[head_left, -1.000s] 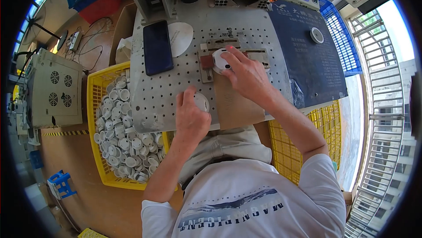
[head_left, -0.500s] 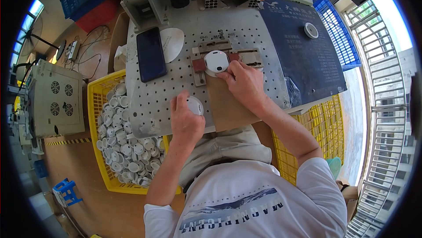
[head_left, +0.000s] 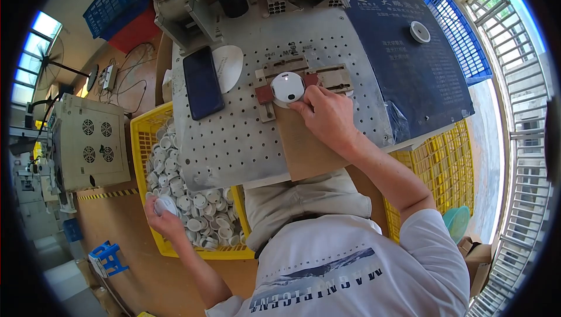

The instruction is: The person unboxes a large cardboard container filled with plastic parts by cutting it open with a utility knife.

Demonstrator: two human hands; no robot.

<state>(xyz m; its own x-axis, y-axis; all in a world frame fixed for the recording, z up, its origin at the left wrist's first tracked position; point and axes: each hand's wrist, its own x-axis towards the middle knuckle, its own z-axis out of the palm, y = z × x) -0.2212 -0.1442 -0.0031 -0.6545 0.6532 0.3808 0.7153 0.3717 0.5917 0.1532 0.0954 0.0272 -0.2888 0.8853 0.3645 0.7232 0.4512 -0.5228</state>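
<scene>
Left hand [head_left: 164, 221] now in yellow crate [head_left: 138, 162], clenched on white cap [head_left: 165, 204] — right hand [head_left: 330, 116] pinching disc [head_left: 286, 86] in jig [head_left: 330, 75]

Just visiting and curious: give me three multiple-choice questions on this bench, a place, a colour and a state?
1. Where is the left hand? A on the phone; B over the yellow crate; C on the mat.
2. Colour of the parts in that crate? A black; B red; C white.
3. The round part in the fixture is: A touched by the right hand; B untouched; C airborne.
Answers: B, it holds a white part above the crate; C, all look white; A, fingertips meet its rim.
</scene>
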